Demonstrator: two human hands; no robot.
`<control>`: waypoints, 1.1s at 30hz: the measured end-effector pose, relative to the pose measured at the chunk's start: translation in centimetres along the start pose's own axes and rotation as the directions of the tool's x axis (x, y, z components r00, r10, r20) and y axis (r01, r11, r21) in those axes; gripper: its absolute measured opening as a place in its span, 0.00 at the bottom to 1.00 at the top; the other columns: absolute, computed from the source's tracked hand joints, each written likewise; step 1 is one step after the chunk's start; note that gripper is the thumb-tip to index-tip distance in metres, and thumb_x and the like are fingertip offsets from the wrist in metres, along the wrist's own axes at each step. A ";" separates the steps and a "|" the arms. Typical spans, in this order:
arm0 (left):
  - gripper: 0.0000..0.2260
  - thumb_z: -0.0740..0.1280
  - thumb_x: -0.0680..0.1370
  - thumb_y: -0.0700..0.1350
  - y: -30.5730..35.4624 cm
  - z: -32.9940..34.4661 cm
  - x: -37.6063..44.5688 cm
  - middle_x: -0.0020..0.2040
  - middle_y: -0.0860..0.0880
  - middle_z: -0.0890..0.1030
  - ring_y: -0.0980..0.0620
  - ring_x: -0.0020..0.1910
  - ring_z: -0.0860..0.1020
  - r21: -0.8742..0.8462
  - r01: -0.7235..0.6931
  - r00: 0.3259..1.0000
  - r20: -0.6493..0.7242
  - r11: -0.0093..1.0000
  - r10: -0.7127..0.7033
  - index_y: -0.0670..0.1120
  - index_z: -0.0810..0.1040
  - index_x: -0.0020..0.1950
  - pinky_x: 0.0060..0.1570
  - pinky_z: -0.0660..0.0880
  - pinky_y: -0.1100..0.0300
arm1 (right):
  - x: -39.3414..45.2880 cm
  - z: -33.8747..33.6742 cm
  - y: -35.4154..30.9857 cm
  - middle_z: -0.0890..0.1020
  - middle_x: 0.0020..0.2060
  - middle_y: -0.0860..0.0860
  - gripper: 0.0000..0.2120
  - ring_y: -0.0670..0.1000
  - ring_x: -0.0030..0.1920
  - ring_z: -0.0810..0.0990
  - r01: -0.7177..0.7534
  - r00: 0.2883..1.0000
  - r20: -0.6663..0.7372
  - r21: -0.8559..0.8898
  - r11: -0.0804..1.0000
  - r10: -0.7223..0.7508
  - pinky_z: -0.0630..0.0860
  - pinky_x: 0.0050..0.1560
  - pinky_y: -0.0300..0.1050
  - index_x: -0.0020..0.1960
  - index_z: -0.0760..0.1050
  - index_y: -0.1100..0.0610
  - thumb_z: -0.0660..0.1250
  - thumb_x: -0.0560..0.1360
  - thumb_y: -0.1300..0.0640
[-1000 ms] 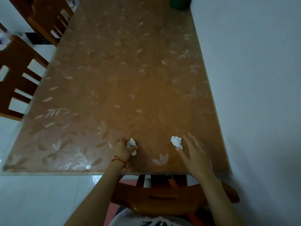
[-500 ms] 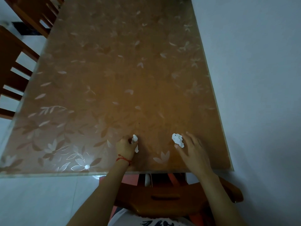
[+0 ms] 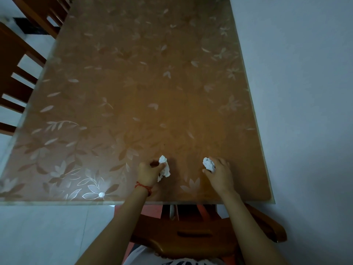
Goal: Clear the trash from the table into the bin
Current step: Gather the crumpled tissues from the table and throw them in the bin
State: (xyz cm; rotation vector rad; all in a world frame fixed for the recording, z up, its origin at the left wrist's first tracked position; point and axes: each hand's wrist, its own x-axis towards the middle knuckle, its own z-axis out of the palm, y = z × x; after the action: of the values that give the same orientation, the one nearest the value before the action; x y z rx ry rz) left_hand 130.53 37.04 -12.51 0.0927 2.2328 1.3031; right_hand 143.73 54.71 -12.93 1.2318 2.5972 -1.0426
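Two crumpled white tissues lie near the front edge of the brown table (image 3: 133, 92), which has a leaf-patterned glass top. My left hand (image 3: 149, 172), a red string at its wrist, pinches the left tissue (image 3: 164, 167) between thumb and fingers. My right hand (image 3: 219, 174) has its fingers curled over the right tissue (image 3: 208, 163) and grips it on the table surface. No bin is in view.
A wooden chair (image 3: 191, 234) stands under the table's front edge, between my arms. More wooden chairs (image 3: 17, 77) line the table's left side. A pale wall (image 3: 305, 92) runs along the table's right edge.
My right hand went from lying beside the right tissue with straight fingers to curling its fingers round it. The left hand keeps its hold on the left tissue.
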 end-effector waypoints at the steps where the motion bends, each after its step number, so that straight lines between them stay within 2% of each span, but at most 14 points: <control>1: 0.07 0.68 0.73 0.36 0.0 0.0 0.0 0.31 0.51 0.77 0.68 0.25 0.76 -0.007 0.000 1.000 -0.001 1.000 0.000 0.35 0.80 0.48 0.24 0.69 0.75 | 0.2 0.1 0.0 0.72 0.62 0.53 0.24 0.52 0.62 0.68 -0.002 1.000 -0.013 -0.009 1.000 0.002 0.69 0.57 0.43 0.66 0.70 0.56 0.70 0.72 0.57; 6: 0.07 0.69 0.72 0.37 -0.1 -0.3 0.0 0.32 0.52 0.77 0.69 0.26 0.76 -0.008 -0.001 1.000 0.014 1.000 0.001 0.35 0.80 0.49 0.26 0.69 0.77 | 1.0 0.6 -0.1 0.72 0.57 0.54 0.18 0.51 0.54 0.73 -0.028 0.999 -0.044 0.024 0.999 0.029 0.74 0.53 0.44 0.63 0.73 0.58 0.67 0.74 0.61; 10: 0.08 0.69 0.72 0.38 -0.1 -0.5 0.1 0.33 0.53 0.78 0.69 0.28 0.76 -0.010 0.000 1.000 0.008 1.000 0.000 0.36 0.80 0.49 0.27 0.70 0.77 | 1.1 0.6 -0.3 0.75 0.53 0.56 0.14 0.49 0.47 0.74 -0.033 0.998 -0.052 0.082 0.996 0.037 0.70 0.45 0.39 0.59 0.77 0.60 0.66 0.74 0.63; 13: 0.07 0.69 0.72 0.37 0.2 -0.8 0.1 0.32 0.53 0.77 0.68 0.26 0.76 -0.034 0.000 1.000 0.000 0.999 0.000 0.36 0.80 0.49 0.26 0.70 0.76 | 0.9 0.6 -0.6 0.78 0.50 0.56 0.12 0.48 0.45 0.74 -0.047 0.996 -0.068 0.190 0.981 0.061 0.67 0.40 0.31 0.55 0.79 0.60 0.68 0.72 0.63; 16: 0.07 0.69 0.72 0.36 0.5 -1.3 0.1 0.32 0.52 0.77 0.68 0.25 0.76 -0.046 -0.006 1.000 -0.012 0.999 0.005 0.35 0.80 0.48 0.25 0.70 0.76 | 0.3 0.3 -1.3 0.79 0.48 0.54 0.12 0.47 0.45 0.76 -0.043 0.993 -0.096 0.284 0.958 0.073 0.67 0.39 0.29 0.54 0.80 0.60 0.70 0.71 0.63; 21: 0.08 0.70 0.72 0.38 0.6 -2.7 -0.2 0.34 0.54 0.78 0.70 0.30 0.77 -0.008 -0.044 0.998 -0.044 0.999 0.043 0.36 0.81 0.48 0.29 0.71 0.77 | -0.6 -0.9 -3.3 0.78 0.47 0.49 0.13 0.42 0.42 0.75 0.011 0.990 -0.135 0.345 0.938 0.038 0.68 0.39 0.28 0.56 0.79 0.58 0.70 0.71 0.61; 23: 0.08 0.70 0.72 0.40 0.8 -3.4 -0.6 0.35 0.54 0.78 0.67 0.31 0.78 0.005 -0.059 0.996 -0.067 0.998 0.059 0.37 0.81 0.49 0.30 0.71 0.75 | -0.9 -1.3 -4.1 0.78 0.47 0.48 0.13 0.40 0.41 0.75 0.031 0.991 -0.136 0.362 0.932 0.020 0.68 0.39 0.29 0.56 0.79 0.58 0.70 0.72 0.61; 25: 0.09 0.70 0.73 0.40 1.1 -4.1 -1.2 0.37 0.50 0.79 0.61 0.32 0.77 0.013 -0.062 0.992 -0.106 0.998 0.063 0.38 0.80 0.50 0.30 0.72 0.74 | -1.1 -1.7 -5.0 0.78 0.45 0.46 0.13 0.40 0.41 0.75 0.046 0.993 -0.121 0.369 0.928 -0.001 0.68 0.38 0.29 0.56 0.79 0.57 0.70 0.72 0.60; 30: 0.09 0.70 0.72 0.40 1.9 -5.8 -3.3 0.39 0.48 0.80 0.60 0.35 0.77 -0.099 -0.045 0.970 -0.242 0.994 0.020 0.38 0.80 0.50 0.30 0.72 0.77 | -1.3 -2.6 -7.6 0.83 0.36 0.48 0.12 0.46 0.37 0.80 0.026 1.000 -0.009 0.520 0.854 -0.025 0.75 0.39 0.37 0.54 0.80 0.56 0.71 0.71 0.58; 33: 0.09 0.70 0.71 0.39 2.2 -6.9 -5.6 0.38 0.48 0.80 0.57 0.35 0.78 -0.193 -0.043 0.941 -0.339 0.980 -0.025 0.38 0.81 0.49 0.30 0.72 0.75 | -1.5 -3.2 -9.0 0.82 0.35 0.48 0.12 0.45 0.35 0.80 0.041 0.991 0.085 0.544 0.838 -0.103 0.75 0.35 0.31 0.54 0.80 0.56 0.71 0.71 0.59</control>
State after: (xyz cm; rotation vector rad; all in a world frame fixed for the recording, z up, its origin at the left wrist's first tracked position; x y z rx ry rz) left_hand 131.47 30.95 -5.70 -0.2127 2.3656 1.6427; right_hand 138.95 51.69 -5.03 1.1156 2.3488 -1.8989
